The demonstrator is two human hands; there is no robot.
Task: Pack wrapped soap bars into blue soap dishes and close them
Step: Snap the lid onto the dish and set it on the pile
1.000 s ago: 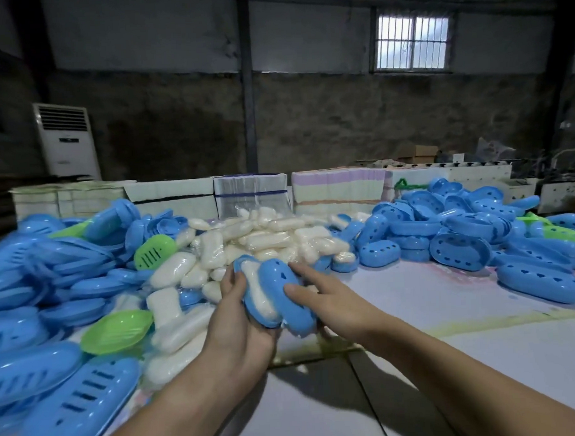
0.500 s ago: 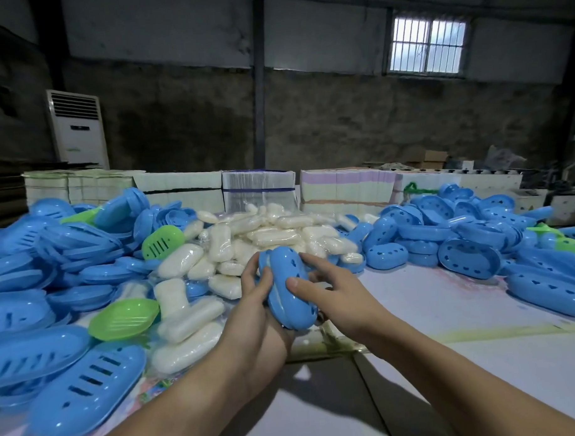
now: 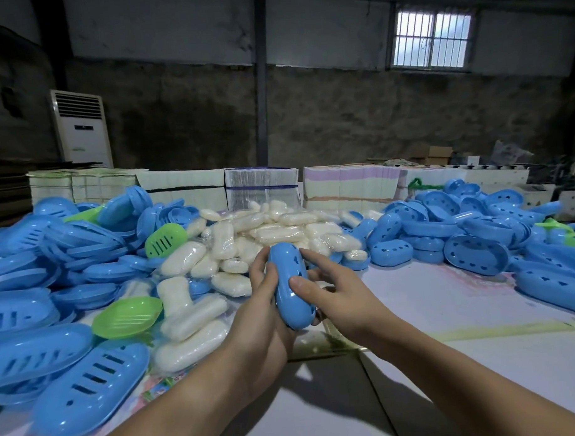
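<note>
Just above the near edge of the tabletop [image 3: 480, 358], a closed blue soap dish [image 3: 290, 288] is held on edge between both hands. The left hand [image 3: 260, 320] cups it from below and behind, fingers curled around its left side; the right hand [image 3: 334, 296] presses its thumb and fingertips against the right face. Both hands grip the dish, which is clear of the tabletop. The likely fault at this stage is an incomplete closure: uneven pressure could leave one end of the seam unlatched, or pinch the film of the bar inside, so that the halves spring apart when the dish is set down. A smooth, glossy shell may also slip from the grip. The dish is an elongated oval of shiny blue plastic with small cut-out holes; no soap shows through them, and the seam is not clearly visible. Beyond, a heap of wrapped soap bars [image 3: 267, 231] lies mid-tabletop, flanked by slotted lids [image 3: 86, 388] at left and perforated dishes [image 3: 476, 253] at right.
</note>
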